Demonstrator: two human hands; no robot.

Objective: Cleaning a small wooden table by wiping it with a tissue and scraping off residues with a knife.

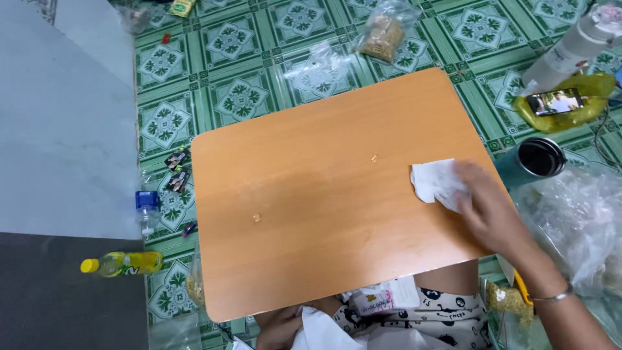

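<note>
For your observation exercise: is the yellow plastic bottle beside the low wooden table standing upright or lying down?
Lying down. The yellow plastic bottle rests on its side on the dark mat, yellow cap pointing left.

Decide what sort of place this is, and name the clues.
Probably a home floor: a low wooden table on green patterned tiles, with a drink bottle and snack bags lying around.

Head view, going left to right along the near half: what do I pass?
Yellow bottle → blue-capped bottle → small crumb on the orange table → white tissue → right hand → dark cup.
</note>
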